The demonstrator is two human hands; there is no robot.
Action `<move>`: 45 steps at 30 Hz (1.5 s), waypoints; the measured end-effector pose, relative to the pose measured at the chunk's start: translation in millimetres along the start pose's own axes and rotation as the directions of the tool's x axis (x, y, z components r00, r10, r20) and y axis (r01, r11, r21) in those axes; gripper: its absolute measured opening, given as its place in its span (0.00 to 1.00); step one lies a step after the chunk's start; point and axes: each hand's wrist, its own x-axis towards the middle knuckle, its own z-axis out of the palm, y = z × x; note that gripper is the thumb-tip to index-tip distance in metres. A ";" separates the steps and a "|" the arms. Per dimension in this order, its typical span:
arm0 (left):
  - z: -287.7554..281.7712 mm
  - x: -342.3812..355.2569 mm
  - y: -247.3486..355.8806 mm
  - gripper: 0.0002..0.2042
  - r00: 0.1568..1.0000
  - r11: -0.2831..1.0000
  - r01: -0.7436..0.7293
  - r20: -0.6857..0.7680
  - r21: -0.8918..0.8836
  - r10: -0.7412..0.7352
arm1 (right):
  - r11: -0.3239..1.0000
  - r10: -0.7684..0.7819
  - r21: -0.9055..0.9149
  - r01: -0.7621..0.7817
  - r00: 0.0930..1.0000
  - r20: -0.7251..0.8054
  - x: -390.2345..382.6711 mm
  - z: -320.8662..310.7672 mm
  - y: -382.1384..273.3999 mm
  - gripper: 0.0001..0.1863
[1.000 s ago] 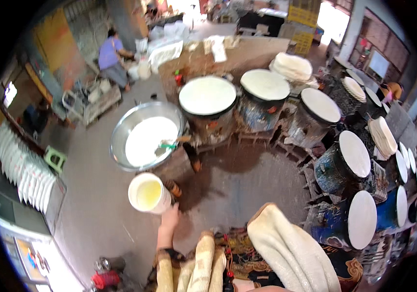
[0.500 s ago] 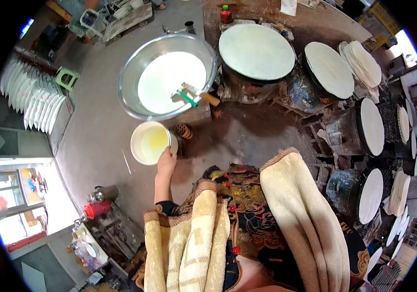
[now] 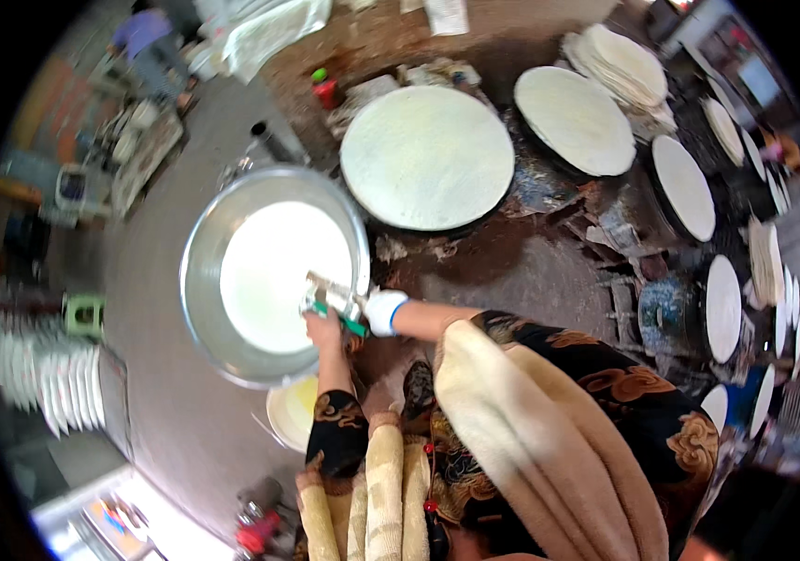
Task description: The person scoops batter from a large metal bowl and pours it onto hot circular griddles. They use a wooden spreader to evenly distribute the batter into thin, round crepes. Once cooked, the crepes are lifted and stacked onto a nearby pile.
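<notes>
A large metal basin (image 3: 196, 327) of white liquid stands in front of me to the left. My left hand (image 3: 324, 329), bare, is at the basin's near right rim, its fingers closed around a tool with a green part (image 3: 353, 326). My right hand (image 3: 384, 311) wears a white glove with a blue cuff edge. It reaches across from the right to the same rim, beside the tools, fingers bunched. What it grips is hidden. A pale flat-ended piece (image 3: 325, 280) juts over the liquid. Below the basin a white bucket (image 3: 278, 413) holds yellowish liquid, partly covered by my left arm.
Round stove-like drums topped with pale discs, one large disc (image 3: 426, 157) nearest, curve along the right. A stack of pale sheets (image 3: 620, 65) lies behind them. A red bottle with green cap (image 3: 325, 89) stands at the back. A person (image 3: 150, 47) bends far left, near a green stool (image 3: 84, 315).
My left hand has left the bucket's rim and moved up to the tools at the basin. My gloved right hand has come into view there. The view has swung, shifting the whole scene.
</notes>
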 end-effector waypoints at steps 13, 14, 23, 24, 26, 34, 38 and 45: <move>-65.5 62.2 -134.3 0.30 0.991 0.908 -0.133 -0.052 -0.397 0.122 | 0.938 0.071 0.312 -0.151 0.965 0.252 -122.0 -91.9 56.9 0.23; -84.2 63.6 -144.8 0.28 0.950 0.913 -0.302 -0.172 -0.274 0.262 | 0.912 0.002 0.401 -0.086 0.979 0.203 -146.8 -109.3 55.4 0.24; -203.5 -5.3 -15.9 0.24 0.957 0.492 -0.169 -0.262 -0.854 -0.127 | 0.405 -0.079 0.904 0.137 0.990 -0.115 -61.8 -78.9 3.5 0.23; -198.9 -8.9 -5.1 0.24 0.980 0.390 -0.156 -0.193 -0.908 -0.057 | 0.357 0.006 0.933 0.030 0.999 -0.034 -44.8 -67.1 -4.8 0.23; -193.2 -17.1 19.6 0.23 0.988 0.148 -0.046 -0.022 -0.988 0.155 | 0.282 0.120 0.955 -0.089 0.991 0.056 -22.4 -43.2 -2.5 0.24; -182.8 -35.7 92.1 0.21 0.537 -0.180 0.718 0.372 -0.672 0.757 | 0.509 0.335 0.849 0.139 0.877 -0.345 -112.1 -133.9 18.9 0.26; -140.3 -49.6 168.1 0.17 0.561 0.193 0.557 0.538 -0.808 0.629 | 0.717 0.238 0.604 0.348 0.692 -0.682 -135.4 -148.8 67.6 0.24; -69.9 -188.0 309.2 0.17 0.631 0.339 0.254 0.421 -0.906 0.652 | 0.761 0.109 0.616 0.203 0.896 -0.431 -226.0 -218.3 132.3 0.19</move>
